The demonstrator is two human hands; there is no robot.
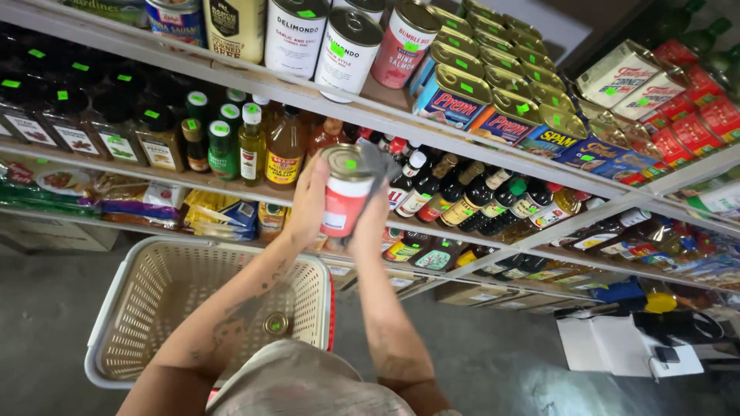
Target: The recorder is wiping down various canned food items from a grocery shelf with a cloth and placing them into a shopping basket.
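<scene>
— Basket (116,308) first, at the left: what's in it?

— Cream plastic, latticed walls, sitting low before the shelves. One small tin (275,323) lies on its floor near the right wall, gold top up. Otherwise I see bare mesh.

— And the can being held?

— Red can (344,192) with a white band near the top and a pale label patch lower down. Its silver lid carries a small green sticker. It is tilted, lid toward the upper left, held in the air in front of the front edge of the middle shelf (231,183), before the sauce bottles (455,196).

— Left hand?

— The left hand (308,202) is wrapped round the can's left side, fingers curled against it, palm pressed on.

— Right hand?

— The right hand (371,208) grips the can's right side from below and also pinches a grey cloth (378,163) against the rim. Both are clamped on the can, neither is spread.

— Above them?

— Upright cans (347,46) stand along the top shelf's front edge.
</scene>
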